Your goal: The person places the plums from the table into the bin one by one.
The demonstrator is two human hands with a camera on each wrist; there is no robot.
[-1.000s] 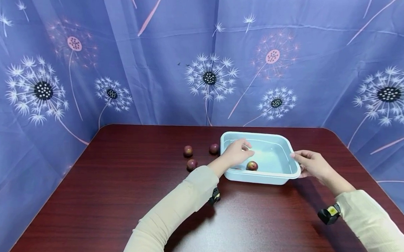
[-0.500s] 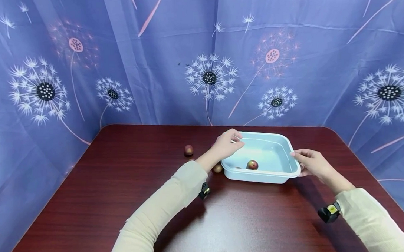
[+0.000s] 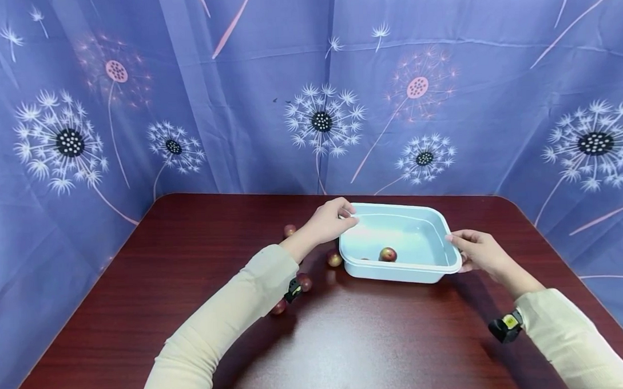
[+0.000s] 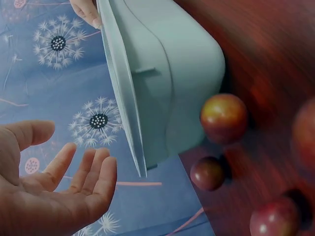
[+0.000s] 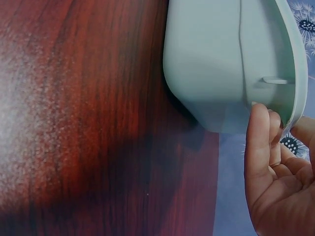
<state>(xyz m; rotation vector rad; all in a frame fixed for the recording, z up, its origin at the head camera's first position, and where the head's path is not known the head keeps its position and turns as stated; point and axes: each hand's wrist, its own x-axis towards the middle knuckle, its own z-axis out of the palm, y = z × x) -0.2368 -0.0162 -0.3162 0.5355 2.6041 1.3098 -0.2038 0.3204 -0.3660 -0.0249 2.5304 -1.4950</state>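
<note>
In the head view, my right hand (image 3: 480,252) pinches the right rim of a pale blue plastic basin (image 3: 413,237). The right wrist view has the thumb over that rim and the fingers (image 5: 258,142) under it along the outer wall. A reddish-yellow plum-like fruit (image 3: 388,255) lies inside the basin; a second is barely visible behind the front wall. My left hand (image 3: 330,221) hovers by the basin's left rim, holding nothing. Seen from the left wrist, its fingers (image 4: 101,182) are loosely bent, apart from the basin.
Several similar fruits lie left of the basin on the dark red wooden table (image 3: 399,334). One fruit (image 3: 334,258) is close to its left wall, and others (image 3: 305,282) lie by the left forearm. A blue dandelion-print curtain (image 3: 237,122) hangs behind the table.
My left hand has moved left, from over the basin's inside to its left rim. Fruits near the left forearm have come into view. The right hand keeps its hold on the basin.
</note>
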